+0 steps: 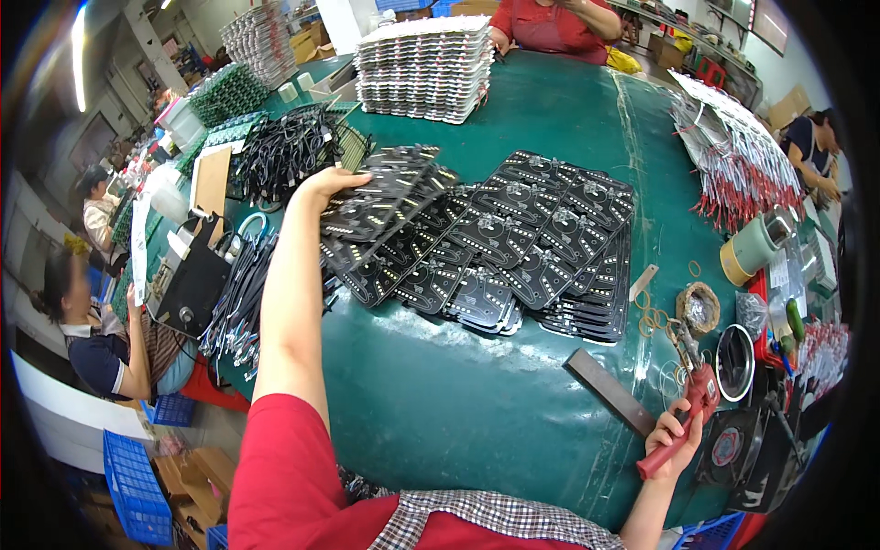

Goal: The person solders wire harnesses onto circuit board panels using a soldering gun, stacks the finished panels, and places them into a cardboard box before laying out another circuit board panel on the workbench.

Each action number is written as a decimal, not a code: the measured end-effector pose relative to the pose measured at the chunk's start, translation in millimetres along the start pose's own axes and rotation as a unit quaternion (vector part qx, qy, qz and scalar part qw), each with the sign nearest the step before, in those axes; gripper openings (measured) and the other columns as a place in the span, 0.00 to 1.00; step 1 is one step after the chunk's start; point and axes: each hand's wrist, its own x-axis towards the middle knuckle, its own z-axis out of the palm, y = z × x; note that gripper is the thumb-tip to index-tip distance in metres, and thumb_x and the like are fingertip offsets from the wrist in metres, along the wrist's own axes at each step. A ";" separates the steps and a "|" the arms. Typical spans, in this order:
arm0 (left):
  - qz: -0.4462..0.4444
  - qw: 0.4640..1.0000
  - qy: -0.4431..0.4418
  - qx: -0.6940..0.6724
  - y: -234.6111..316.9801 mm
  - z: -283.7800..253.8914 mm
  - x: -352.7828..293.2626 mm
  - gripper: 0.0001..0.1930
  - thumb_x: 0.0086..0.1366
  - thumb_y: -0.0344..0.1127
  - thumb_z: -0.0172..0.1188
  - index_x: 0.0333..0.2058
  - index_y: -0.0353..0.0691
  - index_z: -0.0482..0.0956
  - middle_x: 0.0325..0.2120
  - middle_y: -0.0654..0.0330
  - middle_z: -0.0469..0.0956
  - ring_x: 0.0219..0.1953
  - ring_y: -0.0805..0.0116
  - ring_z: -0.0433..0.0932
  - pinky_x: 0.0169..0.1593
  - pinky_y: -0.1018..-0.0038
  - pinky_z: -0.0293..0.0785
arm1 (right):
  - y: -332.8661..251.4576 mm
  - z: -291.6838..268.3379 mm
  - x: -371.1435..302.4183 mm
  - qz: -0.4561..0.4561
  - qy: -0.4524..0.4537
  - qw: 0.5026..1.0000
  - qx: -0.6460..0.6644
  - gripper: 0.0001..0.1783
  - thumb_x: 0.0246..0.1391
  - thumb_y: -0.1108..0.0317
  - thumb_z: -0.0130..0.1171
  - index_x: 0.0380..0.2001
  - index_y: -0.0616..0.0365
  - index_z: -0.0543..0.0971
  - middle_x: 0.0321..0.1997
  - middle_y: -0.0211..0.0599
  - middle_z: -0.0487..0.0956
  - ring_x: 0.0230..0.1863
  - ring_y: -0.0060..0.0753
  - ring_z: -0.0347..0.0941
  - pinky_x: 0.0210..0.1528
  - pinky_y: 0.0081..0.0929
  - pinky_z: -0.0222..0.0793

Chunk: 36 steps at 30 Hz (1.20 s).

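Observation:
My left hand (332, 186) is closed on the edge of a few black circuit boards (385, 197), held tilted at the left end of a spread of boards. The held boards look blurred. Beside them, overlapping stacks of black circuit boards (513, 215) with pale markings and small light dots cover the middle of the table. Low on the right, my right hand (674, 440) grips a red soldering gun (704, 390), its metal front pointing up and away from me. A flat metal bar (610, 392) lies just left of that hand.
Black cables (286, 151) and loose wires (243, 307) lie left of my arm. White boards (423, 69) are stacked at the back of the green table (440, 385). Rubber bands (653, 319), a tape roll (698, 307) and a green cup (759, 246) stand right. Co-workers sit around.

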 end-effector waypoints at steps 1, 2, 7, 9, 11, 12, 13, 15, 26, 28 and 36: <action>0.017 0.998 -0.012 -0.056 -4.3 -4.6 -6.8 0.21 0.49 0.43 0.64 0.34 0.30 0.76 0.27 0.57 0.78 0.25 0.72 0.75 0.32 0.76 0.71 | 0.5 -0.5 -0.1 -0.004 -0.004 1.000 0.004 0.21 0.56 0.58 0.47 0.50 0.55 0.62 0.42 0.25 0.69 0.28 0.19 0.61 0.25 0.18 0.62; 0.007 0.994 -0.031 -0.107 -7.5 -7.4 -11.6 0.16 0.57 0.41 0.57 0.36 0.33 0.75 0.29 0.60 0.78 0.28 0.75 0.76 0.35 0.79 0.72 | 1.1 -0.8 -0.2 -0.005 0.001 1.000 0.007 0.21 0.56 0.58 0.47 0.50 0.55 0.62 0.42 0.25 0.69 0.28 0.19 0.61 0.25 0.18 0.62; 0.063 0.990 -0.032 -0.125 -31.1 3.7 -26.3 0.16 0.55 0.35 0.59 0.41 0.33 0.72 0.33 0.60 0.77 0.32 0.75 0.75 0.39 0.79 0.72 | 2.0 -0.7 -0.1 -0.012 0.001 1.000 0.024 0.26 0.56 0.58 0.46 0.55 0.54 0.56 0.41 0.30 0.69 0.27 0.20 0.61 0.25 0.19 0.64; 0.073 0.995 -0.003 -0.063 -35.3 12.6 -26.0 0.20 0.51 0.39 0.63 0.38 0.30 0.73 0.31 0.58 0.77 0.31 0.75 0.75 0.36 0.79 0.71 | 1.6 0.3 0.0 -0.006 0.006 1.000 0.007 0.21 0.56 0.58 0.47 0.50 0.56 0.60 0.41 0.28 0.69 0.27 0.20 0.61 0.25 0.19 0.63; 0.070 0.996 0.006 0.047 -33.7 19.0 -24.1 0.31 0.48 0.44 0.66 0.44 0.24 0.69 0.37 0.50 0.75 0.37 0.67 0.75 0.43 0.75 0.69 | 1.2 1.1 0.3 -0.004 0.006 1.000 -0.002 0.18 0.56 0.58 0.48 0.44 0.58 0.65 0.41 0.26 0.70 0.27 0.20 0.61 0.25 0.19 0.63; 0.058 0.992 0.032 0.106 -32.3 22.2 -23.8 0.33 0.48 0.45 0.66 0.46 0.24 0.66 0.39 0.49 0.74 0.39 0.66 0.74 0.44 0.75 0.68 | 1.3 1.3 0.3 -0.001 0.007 1.000 0.005 0.18 0.56 0.58 0.48 0.44 0.58 0.65 0.41 0.26 0.70 0.27 0.19 0.61 0.25 0.19 0.62; 0.043 0.984 0.053 0.164 -31.6 26.1 -24.6 0.36 0.48 0.45 0.65 0.49 0.24 0.64 0.40 0.48 0.72 0.42 0.65 0.72 0.45 0.75 0.67 | 1.1 1.3 0.1 0.004 0.007 1.000 0.013 0.18 0.56 0.58 0.48 0.44 0.58 0.65 0.41 0.26 0.69 0.27 0.19 0.61 0.25 0.19 0.62; -0.016 0.965 0.033 0.261 -24.8 29.6 -24.7 0.46 0.45 0.53 0.66 0.51 0.21 0.58 0.45 0.38 0.67 0.49 0.57 0.67 0.51 0.70 0.63 | 1.0 0.4 0.4 0.003 0.001 1.000 0.012 0.18 0.56 0.58 0.47 0.45 0.57 0.64 0.41 0.26 0.69 0.27 0.19 0.61 0.25 0.18 0.61; -0.037 0.959 0.035 0.280 -5.1 45.1 -41.9 0.49 0.42 0.61 0.62 0.47 0.16 0.62 0.44 0.37 0.69 0.45 0.54 0.71 0.47 0.67 0.67 | 1.6 1.0 -0.1 0.005 -0.021 1.000 0.012 0.28 0.56 0.59 0.46 0.59 0.48 0.53 0.43 0.29 0.69 0.30 0.20 0.62 0.27 0.19 0.62; -0.039 0.960 0.033 0.275 -5.0 49.7 -45.2 0.49 0.42 0.61 0.62 0.47 0.16 0.62 0.43 0.37 0.69 0.45 0.54 0.72 0.47 0.68 0.68 | 2.7 2.6 0.1 -0.006 -0.016 1.000 0.008 0.24 0.56 0.60 0.47 0.54 0.53 0.58 0.41 0.31 0.69 0.28 0.20 0.62 0.26 0.20 0.63; -0.047 0.982 0.028 0.183 -9.2 50.3 -48.2 0.40 0.45 0.52 0.66 0.44 0.18 0.66 0.38 0.43 0.73 0.39 0.60 0.75 0.41 0.70 0.71 | 3.6 3.4 -1.1 -0.010 0.013 1.000 0.021 0.21 0.55 0.61 0.48 0.50 0.56 0.61 0.41 0.32 0.71 0.27 0.20 0.63 0.25 0.19 0.65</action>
